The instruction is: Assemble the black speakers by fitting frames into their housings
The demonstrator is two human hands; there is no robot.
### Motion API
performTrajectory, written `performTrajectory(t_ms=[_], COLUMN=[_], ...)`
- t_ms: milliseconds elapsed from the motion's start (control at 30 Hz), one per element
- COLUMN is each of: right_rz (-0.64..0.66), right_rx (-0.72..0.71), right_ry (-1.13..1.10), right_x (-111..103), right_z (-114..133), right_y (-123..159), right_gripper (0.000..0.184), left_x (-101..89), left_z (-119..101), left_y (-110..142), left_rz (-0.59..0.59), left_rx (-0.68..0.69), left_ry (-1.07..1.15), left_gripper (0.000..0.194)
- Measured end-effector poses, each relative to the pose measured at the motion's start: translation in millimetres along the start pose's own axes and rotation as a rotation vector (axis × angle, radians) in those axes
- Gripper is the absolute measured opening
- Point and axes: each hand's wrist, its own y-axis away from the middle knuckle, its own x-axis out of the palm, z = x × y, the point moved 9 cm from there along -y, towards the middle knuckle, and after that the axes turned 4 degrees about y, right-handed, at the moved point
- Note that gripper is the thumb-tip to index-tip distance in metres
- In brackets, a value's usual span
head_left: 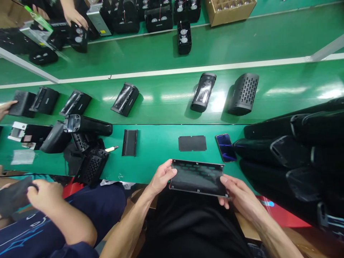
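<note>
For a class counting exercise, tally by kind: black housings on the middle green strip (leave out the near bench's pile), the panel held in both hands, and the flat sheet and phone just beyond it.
Black housings: 6
Held panel: 1
Flat sheet: 1
Phone: 1
Total: 9

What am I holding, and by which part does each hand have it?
A black, rectangular, plastic-looking slotted panel: your left hand grips its left end near the upper corner, your right hand its right end.
</note>
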Motion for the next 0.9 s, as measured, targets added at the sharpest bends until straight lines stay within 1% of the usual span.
performTrajectory(t_ms=[100,267,367,433,567,733,833,900], right_rz=[-0.036,-0.053,-0.137,-0.172,-0.168,-0.176,-0.193,-0.177], right_rx=[0.034,0.057,0.012,-0.029,-0.058,0.008,0.032,0.028], right_ry=[-0.008,0.023,0.066,0.043,-0.045,-0.147,-0.182,-0.178], right_x=[-2,-6,-13,-15,-12,-11,-11,-9], right_z=[-3,-5,0,3,-3,-13,-10,-6], right_y=[-2,-1,-5,-10,-20,-20,-17,-17], right_gripper=[0.054,0.056,0.05,0.048,0.047,0.049,0.048,0.047], left_x=[1.5,2.9,5.9,7.3,8.1,4.6,4.5,5.4], left_z=[10,9,5,4,7,11,10,10], left_y=[-2,-1,0,0,-1,-1,-1,-1], left_rz=[-0.003,-0.003,0.03,0.042,0.058,0.029,0.004,-0.008], left_rx=[-0.042,-0.036,-0.025,-0.022,-0.033,-0.042,-0.045,-0.052], left_ry=[0.028,-0.003,0.005,0.006,0.017,0.02,0.021,0.02], left_gripper=[0.044,0.048,0.048,0.047,0.048,0.048,0.047,0.048])
